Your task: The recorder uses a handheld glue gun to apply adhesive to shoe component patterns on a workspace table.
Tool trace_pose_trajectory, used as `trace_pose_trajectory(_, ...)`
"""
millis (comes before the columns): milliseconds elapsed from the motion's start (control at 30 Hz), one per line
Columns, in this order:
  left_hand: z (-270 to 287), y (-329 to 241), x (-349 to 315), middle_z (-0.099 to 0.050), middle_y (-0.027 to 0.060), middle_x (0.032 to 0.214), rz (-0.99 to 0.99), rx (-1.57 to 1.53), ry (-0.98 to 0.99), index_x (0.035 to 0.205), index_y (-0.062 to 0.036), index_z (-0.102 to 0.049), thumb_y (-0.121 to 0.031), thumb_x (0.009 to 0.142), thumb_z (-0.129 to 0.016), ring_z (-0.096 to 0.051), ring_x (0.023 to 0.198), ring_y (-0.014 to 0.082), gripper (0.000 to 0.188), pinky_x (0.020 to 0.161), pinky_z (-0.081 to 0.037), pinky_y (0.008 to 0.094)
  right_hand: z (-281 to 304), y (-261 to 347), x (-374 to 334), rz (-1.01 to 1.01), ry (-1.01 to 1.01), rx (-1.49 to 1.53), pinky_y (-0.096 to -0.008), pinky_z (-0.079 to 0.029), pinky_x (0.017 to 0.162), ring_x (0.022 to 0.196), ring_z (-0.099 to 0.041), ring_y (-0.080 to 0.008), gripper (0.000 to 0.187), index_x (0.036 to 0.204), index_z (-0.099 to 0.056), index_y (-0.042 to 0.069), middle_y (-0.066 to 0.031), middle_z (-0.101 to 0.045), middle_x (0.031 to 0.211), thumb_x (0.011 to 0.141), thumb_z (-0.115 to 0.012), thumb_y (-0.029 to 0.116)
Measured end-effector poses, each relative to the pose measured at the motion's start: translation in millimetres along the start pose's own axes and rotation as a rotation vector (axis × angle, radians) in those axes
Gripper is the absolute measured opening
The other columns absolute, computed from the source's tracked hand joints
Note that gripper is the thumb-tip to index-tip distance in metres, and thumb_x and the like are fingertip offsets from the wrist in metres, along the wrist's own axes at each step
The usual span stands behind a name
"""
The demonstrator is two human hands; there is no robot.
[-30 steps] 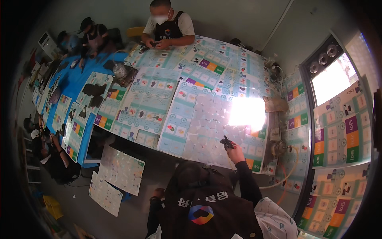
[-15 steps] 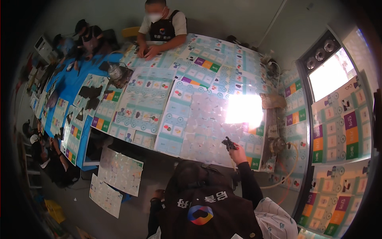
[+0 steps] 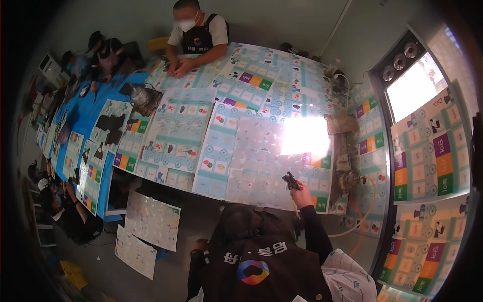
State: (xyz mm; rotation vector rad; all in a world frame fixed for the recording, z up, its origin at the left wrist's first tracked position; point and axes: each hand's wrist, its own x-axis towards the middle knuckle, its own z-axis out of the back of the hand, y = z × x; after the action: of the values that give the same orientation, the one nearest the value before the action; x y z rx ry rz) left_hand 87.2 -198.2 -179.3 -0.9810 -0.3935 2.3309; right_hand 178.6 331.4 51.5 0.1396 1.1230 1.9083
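My right hand [image 3: 303, 195] is closed around a black pistol-shaped tool [image 3: 290, 180] and holds it over the near right part of the table. A thin pale hose or cord [image 3: 297, 212] hangs below that hand. In front of the tool lies a large sheet [image 3: 256, 161] covered with rows of small translucent pale pieces, too blurred to name. Strong window light washes out its far right corner. My left hand [image 3: 201, 245] is low beside my apron, away from the table. Its fingers are in shadow and cannot be made out.
Printed sheets [image 3: 176, 128] cover the table. A metal fixture [image 3: 349, 178] with a yellowish hose [image 3: 373, 201] stands at its right edge. Two piece-covered sheets [image 3: 152, 219] sit low on the left. Across the table a masked person [image 3: 197, 38] works; others sit around a blue table [image 3: 83, 113].
The whole view has shifted slightly, so the table appears a little farther left. My right hand keeps its grip on the tool, almost in the same place. My left hand stays low.
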Motion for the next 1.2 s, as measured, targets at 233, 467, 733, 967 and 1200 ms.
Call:
trace_pose_trajectory(233, -5.8, 7.4, -0.9, -0.061, 0.0130, 0.097, -0.065, 0.167, 0.063, 0.106, -0.0045, -0.058, -0.013, 0.074, -0.058, -0.061, 0.085, 0.0275, 0.033, 0.074, -0.051, 0.0363, -4.4, -27.3, 6.8, -0.004, -0.032, 0.183, -0.0259, -0.035, 0.045, 0.048, -0.046, -0.0109, 0.010, 0.077, -0.057, 0.004, -0.0021, -0.050, 0.056, 0.069, -0.051, 0.006)
trace_pose_trajectory(467, -3.3, 6.9, 3.8, -0.061, 0.0141, 0.097, 0.023, -0.004, 0.102, 0.103, -0.0065, -0.059, -0.017, 0.073, -0.059, -0.060, 0.086, 0.0286, 0.032, 0.075, -0.050, 0.0369, 19.4, -16.3, -7.5, -0.014, -0.101, 0.194, -0.0273, -0.034, 0.045, 0.048, -0.044, -0.0127, 0.012, 0.078, -0.057, 0.002, -0.0031, -0.048, 0.056, 0.068, -0.050, 0.003)
trace_pose_trajectory(733, 3.8, 2.1, 5.0, -0.061, 0.0154, 0.096, -0.085, 0.173, 0.071, 0.102, -0.0044, -0.059, -0.018, 0.075, -0.057, -0.061, 0.085, 0.0284, 0.030, 0.072, -0.051, 0.0373, 15.7, -48.3, 1.4, -0.100, -0.108, 0.125, -0.0359, -0.042, 0.058, 0.063, -0.056, -0.0300, 0.017, 0.083, -0.059, 0.001, -0.0178, -0.056, 0.066, 0.068, -0.053, 0.009)
trace_pose_trajectory(967, 33.0, -31.3, 3.4, -0.063, 0.0146, 0.096, 0.267, -0.373, 0.114, 0.098, -0.0090, -0.064, -0.020, 0.073, -0.053, -0.059, 0.091, 0.0299, 0.029, 0.083, -0.046, 0.0377, 23.9, -30.6, -7.7, -0.086, -0.137, 0.204, -0.0356, -0.042, 0.057, 0.060, -0.055, -0.0290, 0.017, 0.081, -0.059, 0.001, -0.0169, -0.056, 0.062, 0.068, -0.055, 0.010)
trace_pose_trajectory(1200, 43.2, -42.3, -1.8, -0.062, 0.0130, 0.099, 0.291, -0.301, 0.158, 0.099, -0.0108, -0.063, -0.020, 0.072, -0.054, -0.058, 0.095, 0.0293, 0.030, 0.085, -0.045, 0.0372, 29.0, -24.3, -13.7, -0.075, -0.062, 0.164, -0.0343, -0.041, 0.054, 0.054, -0.051, -0.0226, 0.013, 0.078, -0.057, 0.001, -0.0114, -0.053, 0.058, 0.069, -0.052, 0.009)
